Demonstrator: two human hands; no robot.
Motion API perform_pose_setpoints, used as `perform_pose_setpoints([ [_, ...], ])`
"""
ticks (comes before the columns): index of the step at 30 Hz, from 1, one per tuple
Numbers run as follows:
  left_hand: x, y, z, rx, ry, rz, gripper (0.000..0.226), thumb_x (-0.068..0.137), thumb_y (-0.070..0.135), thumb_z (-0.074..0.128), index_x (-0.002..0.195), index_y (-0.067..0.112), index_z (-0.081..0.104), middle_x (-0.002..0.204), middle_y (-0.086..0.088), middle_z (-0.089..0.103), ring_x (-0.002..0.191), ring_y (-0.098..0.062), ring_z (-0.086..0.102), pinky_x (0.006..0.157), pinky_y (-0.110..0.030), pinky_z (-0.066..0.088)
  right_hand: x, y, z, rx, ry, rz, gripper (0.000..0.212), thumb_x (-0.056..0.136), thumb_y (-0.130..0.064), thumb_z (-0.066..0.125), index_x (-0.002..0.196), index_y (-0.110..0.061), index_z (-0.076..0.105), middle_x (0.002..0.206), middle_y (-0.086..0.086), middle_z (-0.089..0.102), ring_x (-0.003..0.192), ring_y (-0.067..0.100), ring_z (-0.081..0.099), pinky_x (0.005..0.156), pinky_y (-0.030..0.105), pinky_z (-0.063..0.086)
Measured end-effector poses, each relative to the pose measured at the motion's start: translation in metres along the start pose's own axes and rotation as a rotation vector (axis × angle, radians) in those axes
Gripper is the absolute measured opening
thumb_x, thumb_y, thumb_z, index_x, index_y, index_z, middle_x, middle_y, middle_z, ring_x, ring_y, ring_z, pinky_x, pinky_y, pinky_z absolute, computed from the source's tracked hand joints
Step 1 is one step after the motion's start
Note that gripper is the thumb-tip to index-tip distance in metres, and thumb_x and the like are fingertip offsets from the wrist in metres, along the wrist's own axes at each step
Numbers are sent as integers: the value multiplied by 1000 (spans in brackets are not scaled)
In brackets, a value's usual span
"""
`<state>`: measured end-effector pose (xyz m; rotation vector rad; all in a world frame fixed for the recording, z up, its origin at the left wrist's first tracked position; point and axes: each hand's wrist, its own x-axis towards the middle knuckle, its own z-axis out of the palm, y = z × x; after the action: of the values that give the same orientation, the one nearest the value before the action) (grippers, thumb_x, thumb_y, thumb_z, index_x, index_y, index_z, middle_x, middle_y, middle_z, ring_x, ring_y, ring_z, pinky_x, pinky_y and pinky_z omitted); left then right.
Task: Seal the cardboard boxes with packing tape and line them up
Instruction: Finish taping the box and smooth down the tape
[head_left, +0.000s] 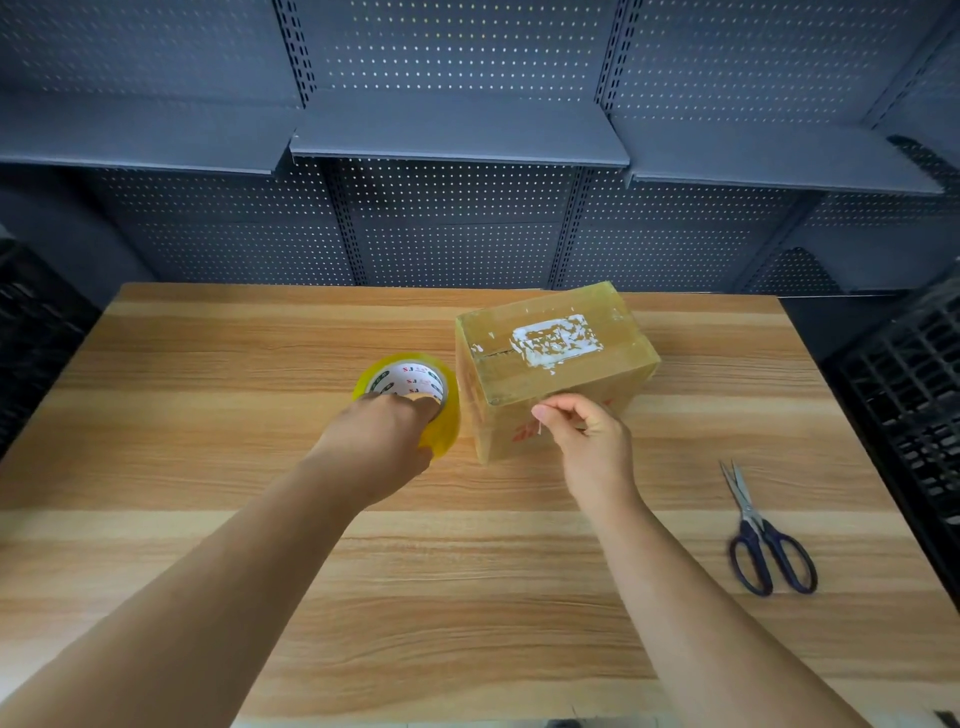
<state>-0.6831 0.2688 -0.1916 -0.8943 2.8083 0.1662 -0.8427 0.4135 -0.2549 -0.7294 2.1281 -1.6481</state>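
The brown cardboard box (556, 353) is lying lengthwise left to right near the far edge of the wooden table (260, 571), the right hand (592, 436) pinching what seems a tape end (540, 427) at its near face, the left hand (379, 441) gripping the yellow tape roll (445, 427) beside it.

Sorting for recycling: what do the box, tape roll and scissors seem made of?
Cardboard box: brown cardboard, glossy with clear tape. Tape roll: yellowish translucent plastic film, printed white core, probably paper. Scissors: shiny metal blades; dark blue handles, likely plastic.
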Motion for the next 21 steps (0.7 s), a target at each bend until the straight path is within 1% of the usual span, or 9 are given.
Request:
perform_pose_setpoints([
  [2, 1, 0, -1, 12, -2, 3, 42, 93, 32, 56, 133, 26, 48, 115, -2, 62, 106, -25, 57, 73, -30, 47, 2, 2, 3, -7, 19, 9, 21, 87, -13, 72, 73, -28, 69, 66, -13, 67, 66, -1, 56, 70, 12, 42],
  [6, 3, -1, -3, 25, -8, 3, 43, 93, 31, 56, 135, 26, 47, 115, -2, 62, 105, -25, 57, 72, -30, 46, 4, 10, 8, -55, 53, -12, 15, 87, -19, 73, 76, -28, 70, 75, -5, 69, 76, 14, 61, 74, 20, 47],
  [10, 6, -1, -5, 32, -14, -5, 40, 92, 30, 56, 131, 25, 49, 112, -2, 62, 102, -25, 57, 69, -29, 44, 4, 14, 10, -125, 85, -92, 8, 87, -19, 73, 80, -21, 70, 77, -4, 68, 76, 9, 61, 72, 15, 44],
  [11, 6, -1, -5, 33, -16, -10, 39, 92, 30, 56, 131, 25, 49, 111, -2, 62, 102, -25, 57, 68, -29, 43, 5, 15, 10, -149, 94, -114, 10, 87, -19, 73, 79, -18, 68, 76, -4, 67, 74, 8, 61, 71, 14, 43],
  [13, 6, -1, -5, 39, -18, -11, 39, 92, 29, 56, 130, 25, 49, 111, -2, 62, 100, -25, 57, 67, -28, 42, 7, 18, 11, -191, 115, -126, 19, 87, -22, 73, 75, -14, 62, 72, -3, 66, 70, 11, 60, 67, 17, 43],
  [15, 6, -1, -5, 45, -23, -7, 40, 92, 29, 55, 131, 25, 48, 111, -1, 61, 100, -24, 57, 67, -28, 42, 8, 19, 13, -236, 127, -160, 23, 88, -24, 72, 74, -12, 58, 70, -2, 64, 68, 13, 58, 64, 19, 43],
  [19, 6, -1, -4, 37, -27, -9, 40, 93, 30, 56, 132, 25, 48, 112, -1, 61, 98, -24, 58, 67, -29, 42, 13, 20, 7, -302, 168, -171, 25, 89, -25, 71, 74, -10, 58, 66, -5, 57, 62, 10, 51, 58, 18, 37],
  [21, 7, -2, -3, 39, -28, -5, 40, 93, 32, 56, 131, 25, 48, 113, 0, 61, 99, -24, 57, 69, -29, 44, 16, 22, 1, -347, 196, -202, 23, 89, -23, 72, 75, -11, 58, 66, -2, 56, 62, 15, 49, 59, 24, 37],
])
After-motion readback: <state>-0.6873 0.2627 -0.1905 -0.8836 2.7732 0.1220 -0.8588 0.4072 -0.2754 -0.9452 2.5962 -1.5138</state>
